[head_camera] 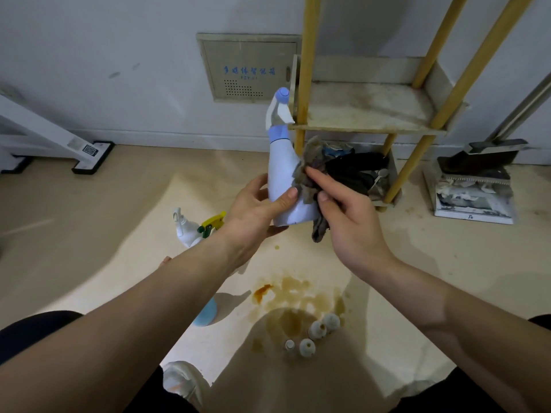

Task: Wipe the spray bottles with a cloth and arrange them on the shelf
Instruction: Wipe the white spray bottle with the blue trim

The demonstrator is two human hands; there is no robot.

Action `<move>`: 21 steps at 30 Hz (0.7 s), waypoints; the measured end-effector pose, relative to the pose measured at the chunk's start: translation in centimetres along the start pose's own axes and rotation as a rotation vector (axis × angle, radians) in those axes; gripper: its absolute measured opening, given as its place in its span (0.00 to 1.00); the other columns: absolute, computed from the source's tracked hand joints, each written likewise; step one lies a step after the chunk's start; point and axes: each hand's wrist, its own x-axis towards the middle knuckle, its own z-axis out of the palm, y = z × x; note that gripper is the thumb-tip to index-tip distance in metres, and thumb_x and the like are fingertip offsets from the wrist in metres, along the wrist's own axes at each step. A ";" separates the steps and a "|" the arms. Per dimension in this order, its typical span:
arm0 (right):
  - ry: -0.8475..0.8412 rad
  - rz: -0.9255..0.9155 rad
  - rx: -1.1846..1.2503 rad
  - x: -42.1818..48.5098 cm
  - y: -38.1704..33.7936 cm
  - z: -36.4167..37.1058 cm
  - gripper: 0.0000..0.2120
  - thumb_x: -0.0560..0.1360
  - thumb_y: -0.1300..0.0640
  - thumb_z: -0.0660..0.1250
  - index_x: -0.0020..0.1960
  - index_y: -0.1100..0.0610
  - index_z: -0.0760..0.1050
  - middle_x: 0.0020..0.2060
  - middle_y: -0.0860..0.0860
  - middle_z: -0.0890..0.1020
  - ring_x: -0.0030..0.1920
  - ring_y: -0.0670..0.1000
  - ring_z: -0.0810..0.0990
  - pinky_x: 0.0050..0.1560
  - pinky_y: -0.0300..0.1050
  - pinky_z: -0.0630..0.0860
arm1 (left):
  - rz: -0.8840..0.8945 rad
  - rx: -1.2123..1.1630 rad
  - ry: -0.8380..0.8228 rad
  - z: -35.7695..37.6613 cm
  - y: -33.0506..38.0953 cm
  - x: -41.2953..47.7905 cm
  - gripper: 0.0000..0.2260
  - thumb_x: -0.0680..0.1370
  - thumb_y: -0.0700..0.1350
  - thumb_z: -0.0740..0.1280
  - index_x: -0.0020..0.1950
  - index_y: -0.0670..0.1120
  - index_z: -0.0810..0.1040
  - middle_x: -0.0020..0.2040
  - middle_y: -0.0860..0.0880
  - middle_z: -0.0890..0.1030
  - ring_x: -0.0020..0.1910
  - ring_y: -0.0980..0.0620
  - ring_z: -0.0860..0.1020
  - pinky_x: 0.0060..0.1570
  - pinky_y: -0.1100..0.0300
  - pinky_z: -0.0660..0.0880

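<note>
Left hand [256, 207] grips the spray bottle [281, 174] steady so the right hand [346, 216], clutching the cloth [310, 174], can rub it.

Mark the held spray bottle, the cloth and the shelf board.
spray bottle [280, 171], head view, white body below the blue collar.
cloth [310, 156], head view, grey bunch against the bottle.
shelf [366, 105], head view, bare stained board.

Spray bottle [280, 174] between left hand [255, 211] and cloth [308, 177], shelf [369, 110] just behind, other bottles [186, 231] on floor [113, 210] to left
</note>
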 end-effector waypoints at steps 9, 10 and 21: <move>0.094 0.086 0.065 1.7 0.5 -0.8 0.20 0.84 0.64 0.57 0.73 0.50 0.70 0.57 0.34 0.80 0.60 0.36 0.79 0.61 0.37 0.77 | 0.127 0.147 -0.070 0.8 -0.7 0.4 0.36 0.65 0.44 0.82 0.70 0.54 0.72 0.61 0.47 0.83 0.59 0.47 0.82 0.59 0.44 0.80; 0.100 0.109 0.087 2.0 0.2 -1.1 0.20 0.84 0.64 0.57 0.69 0.47 0.74 0.54 0.39 0.82 0.54 0.40 0.82 0.52 0.35 0.79 | 0.129 0.171 -0.110 1.0 -0.8 0.2 0.35 0.65 0.44 0.82 0.70 0.55 0.73 0.61 0.48 0.83 0.60 0.47 0.82 0.60 0.43 0.79; 0.051 0.178 0.088 1.5 1.0 -1.2 0.19 0.84 0.62 0.57 0.73 0.53 0.72 0.63 0.43 0.80 0.63 0.42 0.78 0.63 0.41 0.76 | 0.131 0.180 0.003 1.2 -0.4 0.3 0.32 0.68 0.43 0.82 0.68 0.57 0.74 0.61 0.54 0.82 0.58 0.53 0.82 0.57 0.48 0.81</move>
